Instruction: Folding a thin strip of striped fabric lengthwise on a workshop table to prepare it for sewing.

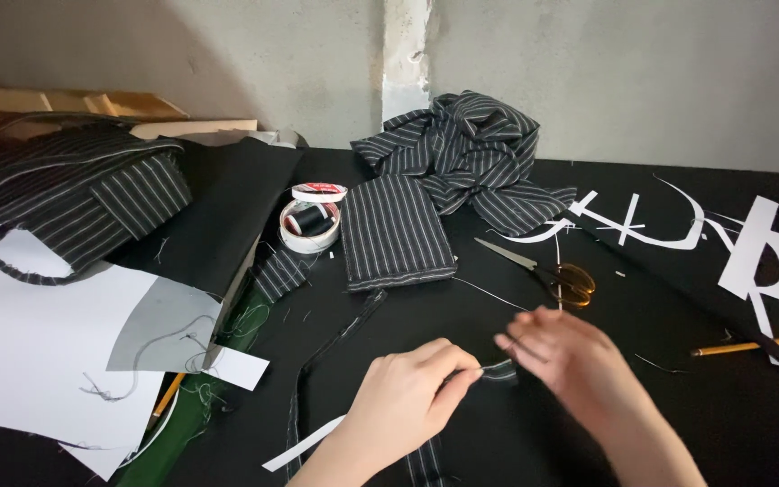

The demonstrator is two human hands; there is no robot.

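- While my left hand (pixel 407 397) pinches the striped fabric strip (pixel 496 368) at table centre, it stays taut.
- My right hand (pixel 559 353) closes fingertips on its other end; scissors (pixel 547 271) lie at one o'clock.

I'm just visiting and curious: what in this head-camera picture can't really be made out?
- Right hand: motion-blurred, so its grip on the striped strip is unclear.
- Strip's middle: hidden behind the left hand.
- Both forearms: cut off by the bottom edge.
- Scissors: handles merge into the black table.
- Yellow pencil: mostly under white paper.
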